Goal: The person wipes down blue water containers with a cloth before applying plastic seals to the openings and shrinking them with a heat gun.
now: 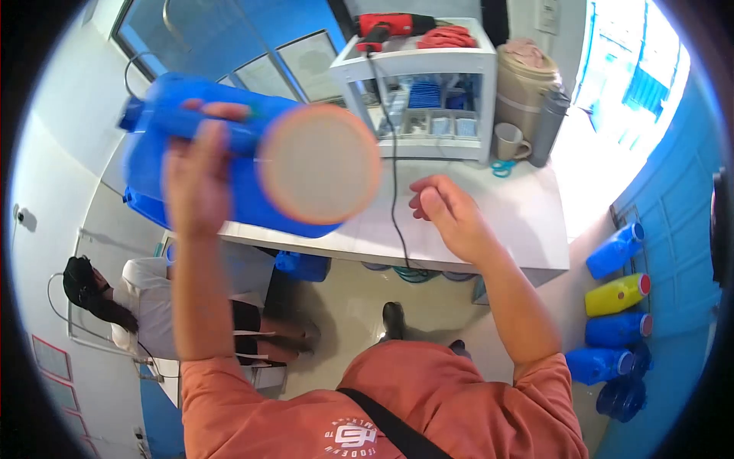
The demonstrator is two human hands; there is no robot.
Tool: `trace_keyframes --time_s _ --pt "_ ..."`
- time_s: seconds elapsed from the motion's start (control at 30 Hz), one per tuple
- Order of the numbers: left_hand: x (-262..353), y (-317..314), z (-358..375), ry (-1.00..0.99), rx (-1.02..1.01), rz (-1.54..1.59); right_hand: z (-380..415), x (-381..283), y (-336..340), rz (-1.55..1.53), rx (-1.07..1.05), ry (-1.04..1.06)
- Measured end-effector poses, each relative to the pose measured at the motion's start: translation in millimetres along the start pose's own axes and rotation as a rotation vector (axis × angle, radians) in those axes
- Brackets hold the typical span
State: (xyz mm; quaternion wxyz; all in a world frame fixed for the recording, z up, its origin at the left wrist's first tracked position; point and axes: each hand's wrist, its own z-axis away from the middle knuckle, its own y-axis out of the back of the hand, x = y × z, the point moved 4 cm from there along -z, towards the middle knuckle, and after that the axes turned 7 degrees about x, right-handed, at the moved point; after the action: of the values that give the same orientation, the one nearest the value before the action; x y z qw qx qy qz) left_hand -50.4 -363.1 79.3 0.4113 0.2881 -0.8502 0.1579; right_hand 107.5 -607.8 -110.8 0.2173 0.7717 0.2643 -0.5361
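Note:
My left hand (200, 172) is wrapped round the handle of a blue water jug (252, 191), lifted at the upper left. The jug lies tilted on its side, and its wide round cap (319, 164), pale with an orange rim, faces me. Motion blurs the hand and jug a little. To the right, my right hand (449, 214) hovers over the white counter (512, 199), its fingers loosely bent and nothing in them. A black cord (394, 176) hangs between the jug and that hand.
A white shelf unit (417, 151) carries a red heat gun (386, 27). Beside it stand a beige mug (508, 142), a grey tumbler (549, 126) and teal scissors (502, 168). Several jugs, one a yellow jug (612, 295), line the right wall. A person (149, 294) sits at lower left.

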Motion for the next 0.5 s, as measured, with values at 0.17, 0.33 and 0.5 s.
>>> trace_keyframes --time_s 0.17,0.33,0.5 --pt "-112 -4 36 -0.094 -0.164 -0.291 -82 73 -76 -0.116 -0.262 -0.638" --pt "-162 21 31 -0.306 -0.378 -0.509 -139 109 -133 -0.095 -0.432 -0.819" --pt "-204 49 -3 -0.373 -0.396 -0.577 -182 88 -170 -0.438 -0.116 -0.132"
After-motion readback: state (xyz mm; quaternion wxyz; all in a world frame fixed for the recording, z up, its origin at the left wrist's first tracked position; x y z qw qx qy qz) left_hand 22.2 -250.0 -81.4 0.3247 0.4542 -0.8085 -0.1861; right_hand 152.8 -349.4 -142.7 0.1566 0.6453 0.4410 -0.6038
